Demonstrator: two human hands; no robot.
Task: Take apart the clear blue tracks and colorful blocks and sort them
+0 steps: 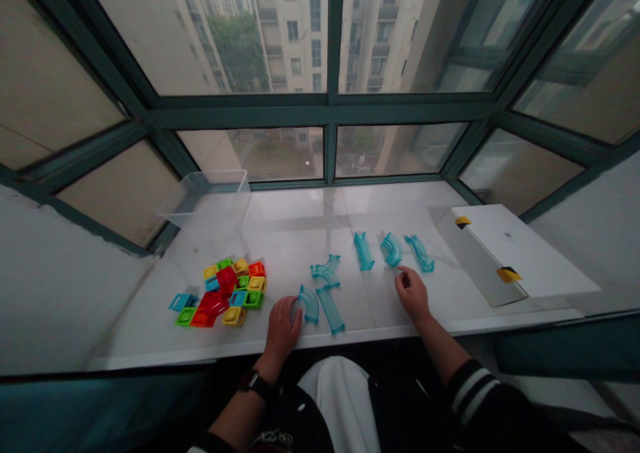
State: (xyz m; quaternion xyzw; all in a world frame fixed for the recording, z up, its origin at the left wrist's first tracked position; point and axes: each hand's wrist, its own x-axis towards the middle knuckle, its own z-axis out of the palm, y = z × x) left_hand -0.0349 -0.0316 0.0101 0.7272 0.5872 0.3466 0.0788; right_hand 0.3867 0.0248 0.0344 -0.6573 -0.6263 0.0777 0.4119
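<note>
My left hand [283, 326] rests on the white sill with its fingers curled round the end of a curved clear-blue track piece [309, 304]. Beside that lie a straight blue track piece [331, 310] and another curved one [326, 270]. My right hand [413, 294] lies farther right, fingers pinched on a small object I cannot make out, just below three blue track pieces [391, 249] laid side by side. A pile of several coloured square tiles [225, 292] sits left of my left hand.
A clear plastic tub [207, 203] stands at the back left of the sill [300, 226]. A white box with yellow tabs [500, 253] lies at the right. Windows close off the back; the sill's front edge runs just under my wrists.
</note>
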